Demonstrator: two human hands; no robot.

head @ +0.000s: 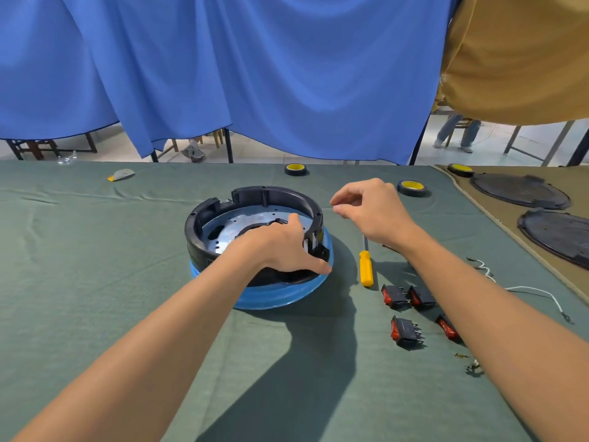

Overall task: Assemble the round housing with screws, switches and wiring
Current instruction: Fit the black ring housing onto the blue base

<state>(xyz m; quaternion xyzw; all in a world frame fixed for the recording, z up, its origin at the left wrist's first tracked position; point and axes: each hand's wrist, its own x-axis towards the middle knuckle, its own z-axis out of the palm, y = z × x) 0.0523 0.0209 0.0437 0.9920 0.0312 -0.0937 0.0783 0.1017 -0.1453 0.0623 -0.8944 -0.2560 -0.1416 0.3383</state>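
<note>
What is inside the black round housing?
A shiny metal plate with small holes lies in the housing. The left hand covers its middle and near side, so anything there is hidden.

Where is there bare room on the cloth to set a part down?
Widest free patch: green cloth left of the round housing, out to the view's left edge. Smaller strip between housing and far tape roll. Crowded right of the housing: screwdriver, rocker switches, white wire, black covers.
</note>
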